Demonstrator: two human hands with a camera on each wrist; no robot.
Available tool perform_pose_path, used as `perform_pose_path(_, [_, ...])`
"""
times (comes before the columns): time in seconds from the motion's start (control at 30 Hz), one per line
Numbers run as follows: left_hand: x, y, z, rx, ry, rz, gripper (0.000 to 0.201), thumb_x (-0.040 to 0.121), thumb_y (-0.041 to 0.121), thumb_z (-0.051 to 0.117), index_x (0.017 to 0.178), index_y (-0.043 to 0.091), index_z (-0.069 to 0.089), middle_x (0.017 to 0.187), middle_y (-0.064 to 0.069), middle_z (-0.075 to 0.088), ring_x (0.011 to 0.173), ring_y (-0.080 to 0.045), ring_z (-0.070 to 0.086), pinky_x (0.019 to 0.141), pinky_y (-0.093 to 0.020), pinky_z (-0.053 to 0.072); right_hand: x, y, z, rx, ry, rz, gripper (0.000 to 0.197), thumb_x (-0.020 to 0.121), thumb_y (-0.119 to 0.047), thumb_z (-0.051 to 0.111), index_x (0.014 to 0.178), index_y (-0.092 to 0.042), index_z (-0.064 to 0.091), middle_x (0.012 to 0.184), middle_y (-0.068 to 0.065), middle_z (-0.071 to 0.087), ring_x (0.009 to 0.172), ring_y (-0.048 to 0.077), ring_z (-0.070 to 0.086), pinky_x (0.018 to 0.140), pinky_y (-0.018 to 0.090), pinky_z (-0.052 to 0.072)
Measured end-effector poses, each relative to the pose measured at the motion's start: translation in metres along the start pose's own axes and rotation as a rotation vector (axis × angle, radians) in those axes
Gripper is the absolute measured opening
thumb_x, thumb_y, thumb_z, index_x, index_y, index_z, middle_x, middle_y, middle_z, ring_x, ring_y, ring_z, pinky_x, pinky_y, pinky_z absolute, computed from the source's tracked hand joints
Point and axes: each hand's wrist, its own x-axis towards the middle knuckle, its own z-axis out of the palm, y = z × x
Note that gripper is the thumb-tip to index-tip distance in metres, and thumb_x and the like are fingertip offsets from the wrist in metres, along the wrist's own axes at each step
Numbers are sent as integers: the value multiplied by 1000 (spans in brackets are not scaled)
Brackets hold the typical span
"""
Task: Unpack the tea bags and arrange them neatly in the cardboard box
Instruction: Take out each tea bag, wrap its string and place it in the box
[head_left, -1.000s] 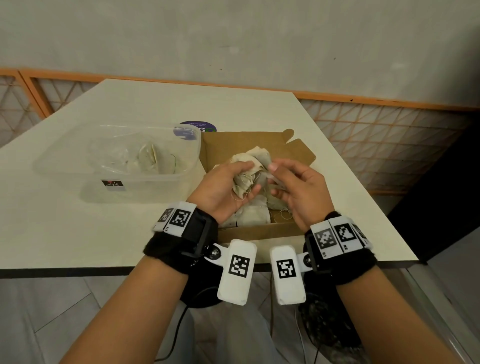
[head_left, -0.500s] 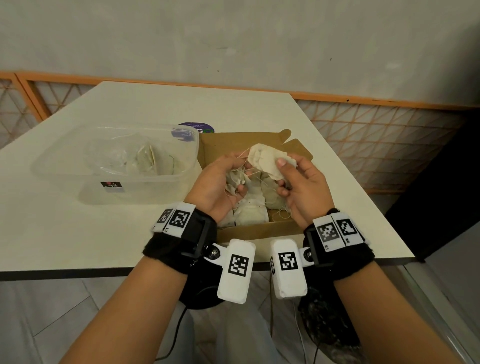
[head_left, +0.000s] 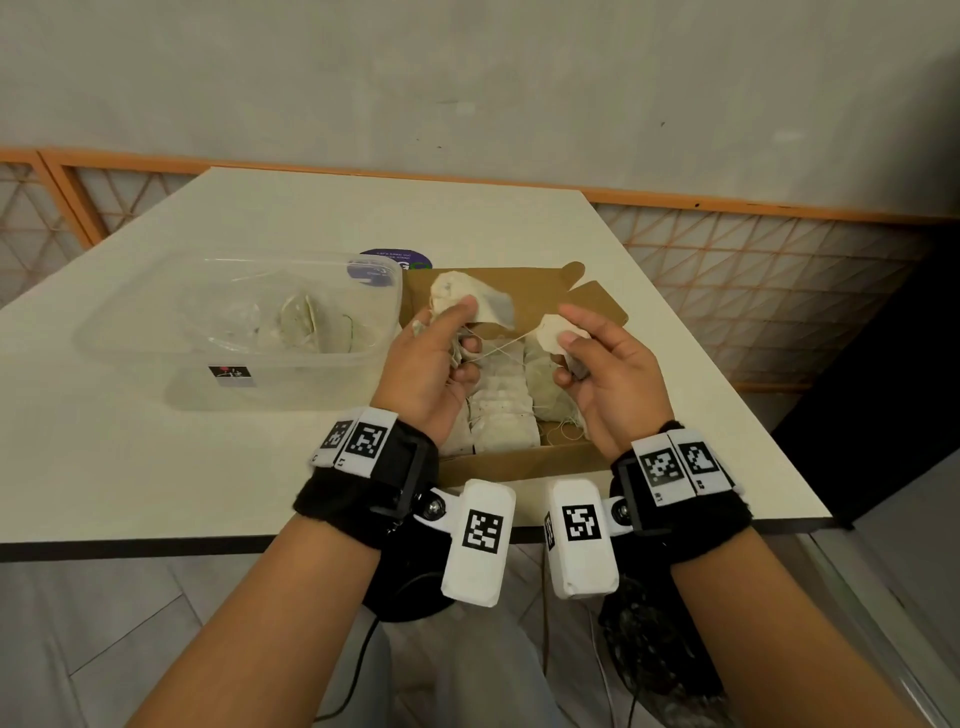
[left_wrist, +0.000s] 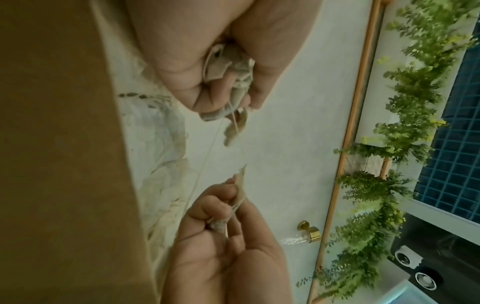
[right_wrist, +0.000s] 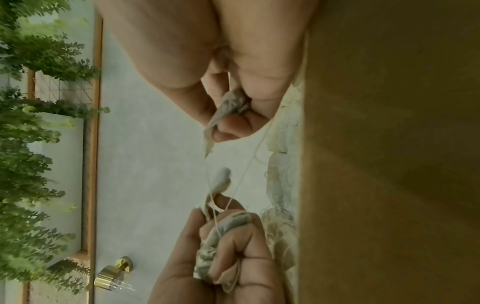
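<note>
Both hands raised over the box (head_left: 524, 460). Left hand (head_left: 434, 364), fingers curled round a bunch of tea bags (head_left: 470, 304), thumb pinching the top one. Right hand (head_left: 605, 374), thumb and forefinger pinching a single bag (head_left: 553, 332). Strings (head_left: 501, 347) stretched taut between the two. More bags (head_left: 501, 410) lying in rows inside the box. Tub (head_left: 244, 322) just left of the box, on the desk (head_left: 130, 467).

dim, soft light; blurry wrist views
</note>
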Motion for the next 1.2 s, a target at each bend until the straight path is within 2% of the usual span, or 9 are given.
perform_pose_path(0.2, [-3, -5, 4, 240, -1, 35, 19, 89, 11, 62, 78, 18, 48, 60, 3, 50, 49, -5, 44, 37, -14, 26, 1, -1, -4, 83, -19, -2, 11, 83, -1, 57, 87, -9, 62, 83, 5, 65, 77, 13, 63, 60, 24, 54])
perform_pose_path(0.33, [-5, -9, 5, 464, -70, 18, 10, 87, 13, 65, 82, 14, 56, 59, 0, 50, 49, -9, 41, 37, -16, 24, 3, 0, -5, 39, -53, -20, 17, 57, -19, 75, 74, -18, 70, 75, -1, 69, 75, 14, 61, 67, 28, 48])
perform_pose_path(0.47, [-6, -10, 6, 531, -98, 24, 6, 86, 12, 64, 83, 15, 61, 57, 0, 50, 47, -7, 42, 35, -15, 25, 4, 8, -3, -140, -34, -63, 11, 75, -3, 68, 79, -12, 65, 71, 0, 67, 67, 11, 59, 58, 19, 48])
perform_pose_path(0.63, [-6, -10, 5, 523, -97, 5, 6, 87, 10, 62, 81, 12, 60, 58, -2, 51, 52, -13, 43, 37, -16, 25, 4, 11, -3, -220, -30, -73, 9, 80, -7, 67, 81, -15, 64, 81, 7, 63, 75, 18, 58, 69, 30, 50])
perform_pose_path(0.73, [-8, -9, 6, 475, -124, -5, 18, 86, 26, 67, 92, 10, 60, 67, -4, 53, 53, -11, 48, 39, -16, 28, 5, 10, -3, -222, -28, -82, 9, 82, -5, 65, 82, -14, 62, 79, 6, 65, 68, 13, 61, 61, 24, 51])
perform_pose_path(0.83, [-8, -9, 7, 455, -112, -13, 31, 85, 38, 67, 98, 11, 64, 70, -4, 54, 52, -8, 52, 41, -16, 30, 5, 10, -3, -170, 3, -77, 12, 82, -1, 64, 82, -13, 62, 80, 9, 65, 70, 17, 61, 66, 31, 51])
perform_pose_path(1.0, [-2, -5, 6, 183, 47, 32, 9, 96, 12, 50, 95, 13, 59, 80, -4, 60, 53, -10, 47, 37, -15, 31, 6, 8, -4, -21, 7, -58, 17, 82, 4, 58, 91, -11, 60, 89, 8, 67, 84, 21, 63, 78, 37, 52])
perform_pose_path(1.1, [0, -3, 3, 63, 86, 57, 24, 94, 0, 43, 98, 20, 56, 86, -2, 57, 54, -10, 45, 39, -17, 32, 5, 4, -4, 62, -9, -38, 17, 85, 5, 54, 94, -8, 60, 92, 9, 66, 85, 20, 63, 68, 28, 55])
perform_pose_path(1.2, [0, -1, 1, 96, 72, 57, 17, 92, 8, 52, 99, 23, 57, 90, 0, 55, 49, -7, 43, 37, -16, 30, 5, 2, -5, 108, -32, -30, 19, 86, 5, 51, 97, -9, 58, 93, 7, 65, 83, 18, 64, 63, 24, 56])
